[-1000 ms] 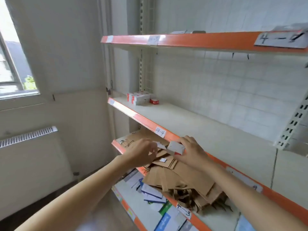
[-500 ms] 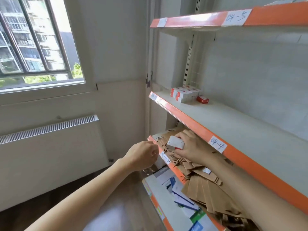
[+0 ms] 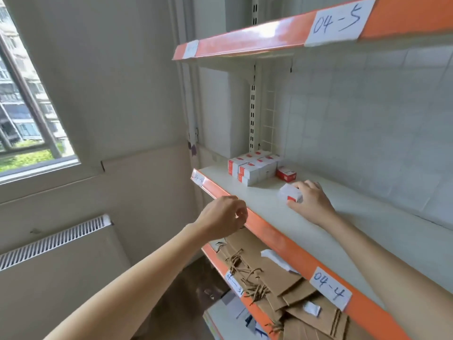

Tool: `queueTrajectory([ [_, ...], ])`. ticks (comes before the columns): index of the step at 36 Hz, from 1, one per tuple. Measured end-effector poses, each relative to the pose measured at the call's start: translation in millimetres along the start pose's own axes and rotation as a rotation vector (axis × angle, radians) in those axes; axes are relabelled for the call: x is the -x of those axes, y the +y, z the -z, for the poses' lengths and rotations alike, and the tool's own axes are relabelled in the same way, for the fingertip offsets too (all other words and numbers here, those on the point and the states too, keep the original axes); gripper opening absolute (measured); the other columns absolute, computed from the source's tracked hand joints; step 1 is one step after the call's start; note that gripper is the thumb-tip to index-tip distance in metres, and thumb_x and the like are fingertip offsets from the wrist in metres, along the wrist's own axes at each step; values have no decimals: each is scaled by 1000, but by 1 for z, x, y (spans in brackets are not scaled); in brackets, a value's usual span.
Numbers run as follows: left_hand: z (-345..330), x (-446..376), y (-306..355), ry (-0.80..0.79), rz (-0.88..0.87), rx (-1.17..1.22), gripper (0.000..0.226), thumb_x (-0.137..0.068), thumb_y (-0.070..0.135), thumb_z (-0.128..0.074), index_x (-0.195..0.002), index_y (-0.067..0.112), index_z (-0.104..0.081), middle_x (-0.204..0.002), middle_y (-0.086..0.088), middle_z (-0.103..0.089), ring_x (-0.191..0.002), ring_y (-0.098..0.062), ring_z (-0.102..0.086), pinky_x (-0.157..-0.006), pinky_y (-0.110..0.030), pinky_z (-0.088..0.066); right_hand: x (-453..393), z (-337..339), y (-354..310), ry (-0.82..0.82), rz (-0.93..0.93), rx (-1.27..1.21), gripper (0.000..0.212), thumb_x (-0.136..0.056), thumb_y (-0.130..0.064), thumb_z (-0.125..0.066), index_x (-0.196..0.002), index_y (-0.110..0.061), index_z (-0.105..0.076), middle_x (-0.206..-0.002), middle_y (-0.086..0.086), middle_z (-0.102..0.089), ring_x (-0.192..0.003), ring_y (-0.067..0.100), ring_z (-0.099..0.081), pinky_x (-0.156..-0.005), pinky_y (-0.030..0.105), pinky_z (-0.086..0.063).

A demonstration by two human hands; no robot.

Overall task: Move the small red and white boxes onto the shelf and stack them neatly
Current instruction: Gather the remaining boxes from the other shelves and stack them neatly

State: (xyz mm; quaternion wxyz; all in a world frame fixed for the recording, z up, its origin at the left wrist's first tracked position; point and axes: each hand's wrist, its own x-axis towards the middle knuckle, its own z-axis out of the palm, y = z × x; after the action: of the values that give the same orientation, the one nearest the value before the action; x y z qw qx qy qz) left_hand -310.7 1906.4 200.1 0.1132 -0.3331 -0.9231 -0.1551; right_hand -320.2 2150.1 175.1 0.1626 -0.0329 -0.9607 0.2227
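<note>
**Placing a box on the 04-4 shelf**

Gripping a small red and white box [image 3: 291, 194], the right hand [image 3: 310, 202] is seen over the shelf [image 3: 343, 217] labelled 04-4, with fingers curled along the box's far side and the thumb against its near edge. The box is held at or just above the shelf surface; contact cannot be told. It is kept near, but apart from, the stack of red and white boxes [image 3: 252, 168] set at the shelf's left end against the back wall. A single red box [image 3: 285, 173] is seen just right of that stack. The left hand [image 3: 224, 215] is held in front of the shelf's orange front edge [image 3: 269, 233], its fingers curled inward; whether anything is pinched in them cannot be told. Brown paper bags [image 3: 289, 290] with twisted handles are piled on the shelf below. A window [image 3: 24, 123] and a radiator [image 3: 54, 241] are seen at left.
</note>
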Motion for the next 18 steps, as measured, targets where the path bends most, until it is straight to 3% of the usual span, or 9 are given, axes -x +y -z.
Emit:
queueTrajectory([
  [4,-25,-26,2,-65,-78,64,16,-91,20,-53,-97,13,-67,-93,-2,-63,-80,-16,-59,-73,-34,-52,3,-13,27,-102,-99,-91,50,-84,-29,-64,-128,-11,-50,-125,9,-50,-123,25,-38,-100,28,-31],
  [9,-46,-69,1,-69,-119,190,20,-91,19,-57,-108,14,-65,-100,-2,-61,-82,-14,-62,-80,-33,-51,5,-1,38,-246,-72,-204,58,-82,-33,-68,-134,-21,-45,-126,-3,-45,-123,12,-36,-95,20,-29],
  [12,-60,-97,3,-137,-188,257,31,-88,21,-63,-118,17,-60,-112,-1,-56,-88,-11,-59,-82,-29,-51,4,7,44,-337,-222,-484,47,-78,-31,-67,-122,-28,-50,-123,-4,-49,-117,10,-46,-86,21,-39],
  [15,-73,-120,3,-243,-264,365,52,-83,22,-70,-131,18,-50,-124,4,-47,-101,-7,-52,-83,-19,-46,2,9,53,-208,-354,-683,57,-59,-21,-46,-115,-18,-54,-103,-2,-61,-101,13,-57,-83,21,-42],
  [18,-87,-138,2,-294,-274,443,54,-80,21,-74,-129,16,-53,-122,3,-53,-106,-7,-53,-80,-6,-38,-2,5,56,-21,-476,-803,59,-51,-12,-36,-107,-6,-53,-85,1,-62,-87,19,-57,-78,21,-44],
])
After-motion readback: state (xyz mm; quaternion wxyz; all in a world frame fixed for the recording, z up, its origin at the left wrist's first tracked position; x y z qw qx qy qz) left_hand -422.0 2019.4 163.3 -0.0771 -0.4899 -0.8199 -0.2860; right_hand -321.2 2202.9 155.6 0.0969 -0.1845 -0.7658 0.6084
